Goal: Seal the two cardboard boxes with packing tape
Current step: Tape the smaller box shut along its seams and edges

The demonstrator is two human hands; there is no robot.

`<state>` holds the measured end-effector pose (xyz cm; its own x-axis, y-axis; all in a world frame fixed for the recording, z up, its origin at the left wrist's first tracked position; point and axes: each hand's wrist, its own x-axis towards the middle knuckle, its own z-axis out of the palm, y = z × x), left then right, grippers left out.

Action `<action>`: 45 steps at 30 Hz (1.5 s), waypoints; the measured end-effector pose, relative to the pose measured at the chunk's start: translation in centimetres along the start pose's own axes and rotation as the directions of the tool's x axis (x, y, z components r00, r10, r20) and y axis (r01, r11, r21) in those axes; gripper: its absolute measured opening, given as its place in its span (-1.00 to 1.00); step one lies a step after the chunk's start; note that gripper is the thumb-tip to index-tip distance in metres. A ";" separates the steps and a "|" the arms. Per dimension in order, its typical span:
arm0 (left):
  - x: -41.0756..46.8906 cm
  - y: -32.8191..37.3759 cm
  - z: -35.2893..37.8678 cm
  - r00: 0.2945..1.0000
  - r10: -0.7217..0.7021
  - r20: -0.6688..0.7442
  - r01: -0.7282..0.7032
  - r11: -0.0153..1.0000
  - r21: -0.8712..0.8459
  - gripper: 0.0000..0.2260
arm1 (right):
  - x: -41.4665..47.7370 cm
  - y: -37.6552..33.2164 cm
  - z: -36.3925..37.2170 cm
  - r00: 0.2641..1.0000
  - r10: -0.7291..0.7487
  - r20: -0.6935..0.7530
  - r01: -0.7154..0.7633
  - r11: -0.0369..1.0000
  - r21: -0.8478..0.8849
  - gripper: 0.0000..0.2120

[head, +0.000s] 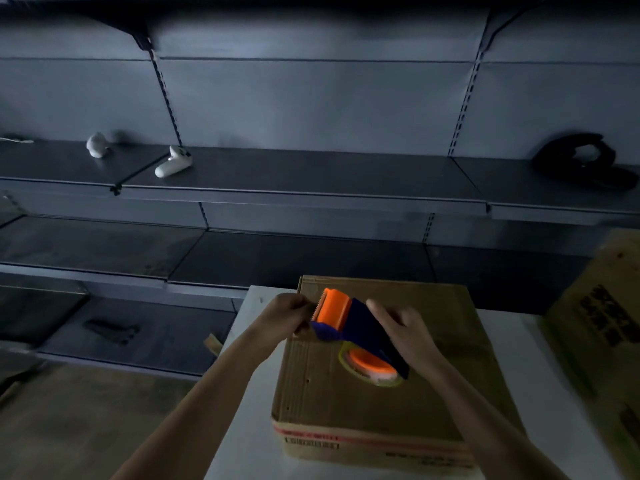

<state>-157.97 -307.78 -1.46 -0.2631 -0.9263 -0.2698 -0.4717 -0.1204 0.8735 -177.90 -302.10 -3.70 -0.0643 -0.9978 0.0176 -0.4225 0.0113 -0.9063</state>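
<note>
Tape gun (pixel 360 327) is hanging over the box (pixel 332 407) below the hands, right hand (pixel 405 329) gripping its body, left hand (pixel 287 315) pinching its front; tape probably wants drawing out straight.

Bare L hand (pixel 287 315) & R hand (pixel 405 329), forearms bare too.

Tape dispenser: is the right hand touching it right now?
Touching. The head view shows the right hand gripping the blue body of the tape dispenser, fingers lying on it.
</note>
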 end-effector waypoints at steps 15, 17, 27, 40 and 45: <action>1.3 0.0 -3.1 0.997 0.083 -0.008 -0.080 0.985 0.153 -0.79 | 2.5 -2.5 -1.1 0.990 -0.103 0.097 0.135 0.899 -0.417 -0.49; 1.6 -0.2 -3.2 0.997 0.072 -0.011 -0.070 0.987 0.145 -0.80 | 3.1 -2.5 -1.1 0.987 -0.102 0.125 0.148 0.884 -0.443 -0.48; 3.5 -4.2 -7.1 0.983 -0.051 -0.177 0.078 0.985 0.151 -0.70 | 5.2 -1.1 -5.7 0.981 -0.021 0.193 0.113 0.871 -0.478 -0.13; 5.4 -10.6 -7.3 0.953 -0.128 -0.276 0.162 0.981 0.107 -0.71 | 5.0 2.1 -8.9 0.985 0.113 0.132 0.013 0.710 -0.704 -0.54; 6.0 -10.7 -6.3 0.946 -0.108 -0.304 0.147 0.983 0.109 -0.70 | 5.0 2.2 -8.8 0.988 0.103 0.115 0.015 0.679 -0.734 -0.52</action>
<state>-149.23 -314.24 -9.88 0.0579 -0.9723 -0.2266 -0.5944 -0.2159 0.7746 -187.10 -306.54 -1.87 -0.0031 -0.9922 -0.1245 -0.9515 0.0412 -0.3048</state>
